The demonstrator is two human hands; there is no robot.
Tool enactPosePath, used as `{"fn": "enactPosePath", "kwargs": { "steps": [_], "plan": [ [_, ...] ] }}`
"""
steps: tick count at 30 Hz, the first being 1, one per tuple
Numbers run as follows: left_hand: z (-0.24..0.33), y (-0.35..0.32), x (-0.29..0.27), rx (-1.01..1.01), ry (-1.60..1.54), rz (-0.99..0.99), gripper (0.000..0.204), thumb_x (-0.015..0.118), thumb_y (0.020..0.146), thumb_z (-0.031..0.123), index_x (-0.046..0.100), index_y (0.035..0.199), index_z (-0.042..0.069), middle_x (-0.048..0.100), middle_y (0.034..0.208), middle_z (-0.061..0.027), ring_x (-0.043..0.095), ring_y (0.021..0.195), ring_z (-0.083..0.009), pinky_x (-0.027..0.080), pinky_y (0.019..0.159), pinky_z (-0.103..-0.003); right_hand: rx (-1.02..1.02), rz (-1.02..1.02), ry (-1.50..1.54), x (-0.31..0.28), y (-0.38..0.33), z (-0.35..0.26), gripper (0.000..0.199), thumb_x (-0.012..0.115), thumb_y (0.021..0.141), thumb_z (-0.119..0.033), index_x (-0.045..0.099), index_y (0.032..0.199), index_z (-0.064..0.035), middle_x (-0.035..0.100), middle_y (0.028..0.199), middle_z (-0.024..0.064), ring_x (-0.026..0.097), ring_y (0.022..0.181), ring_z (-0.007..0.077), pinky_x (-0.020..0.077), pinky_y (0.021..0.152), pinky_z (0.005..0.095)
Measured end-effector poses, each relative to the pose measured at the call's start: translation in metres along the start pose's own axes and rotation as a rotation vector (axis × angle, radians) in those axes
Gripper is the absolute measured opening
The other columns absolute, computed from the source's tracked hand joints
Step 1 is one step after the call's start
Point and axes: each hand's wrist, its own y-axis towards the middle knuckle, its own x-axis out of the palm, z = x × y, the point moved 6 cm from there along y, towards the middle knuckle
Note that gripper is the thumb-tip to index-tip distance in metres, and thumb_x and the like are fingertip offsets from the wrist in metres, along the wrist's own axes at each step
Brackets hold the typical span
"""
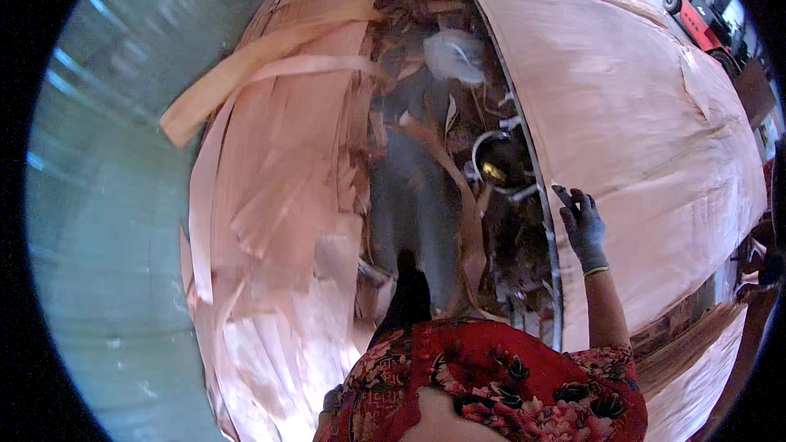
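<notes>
The person's gloved right hand, fingers half bent, its hold on anything unclear, is at the left edge of the pinkish sheet at right; the left hand's state cannot be told.

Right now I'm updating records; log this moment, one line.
right hand: gloved, over pink sheet, grip unclear; forklift: upper right; strip: upper left
</notes>
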Motion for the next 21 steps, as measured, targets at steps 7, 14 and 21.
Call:
{"fn": "enactPosePath", "kwargs": {
  "steps": [7, 14, 21],
  "plan": [
    [0.181, 0.221, -0.25, 0.881, 0.701, 0.445, 0.047, 0.045, 0.091, 0.032, 0.05, 0.126, 0.001, 0.061, 0.108, -0.0259, 0.063, 0.081, -0.0412, 0.05, 0.071, -0.05, 0.188, 0.086, -0.189, 0.035, 0.104, 0.01, 0.027, 0.058, 0.088, -0.037, 0.057, 0.105, -0.0159, 0.059, 0.106, 0.0092, 0.063, 0.085, 0.0354, 0.0497, 0.068, 0.0464],
    [0.573, 0.266, -0.416, 1.158, 0.429, 0.496, 0.039, 0.051, 0.088, 0.019, 0.055, 0.117, -0.007, 0.062, 0.105, -0.0247, 0.062, 0.092, -0.0355, 0.05, 0.079, -0.043, 0.397, 0.332, -0.338, 0.02, 0.186, 0.071, 0.021, 0.059, 0.087, -0.032, 0.058, 0.093, -0.0119, 0.057, 0.1, 0.0126, 0.058, 0.088, 0.0357, 0.0463, 0.07, 0.0468],
    [0.675, 0.294, -0.433, 1.118, 0.262, 0.152, 0.034, 0.055, 0.086, 0.016, 0.059, 0.111, -0.006, 0.062, 0.109, -0.0229, 0.061, 0.095, -0.0353, 0.049, 0.083, -0.041, 0.318, 0.245, -0.224, 0.089, 0.295, -0.009, 0.029, 0.066, 0.081, -0.025, 0.062, 0.106, -0.012, 0.06, 0.113, 0.0117, 0.06, 0.096, 0.0314, 0.0483, 0.079, 0.0416]
  ]
}}
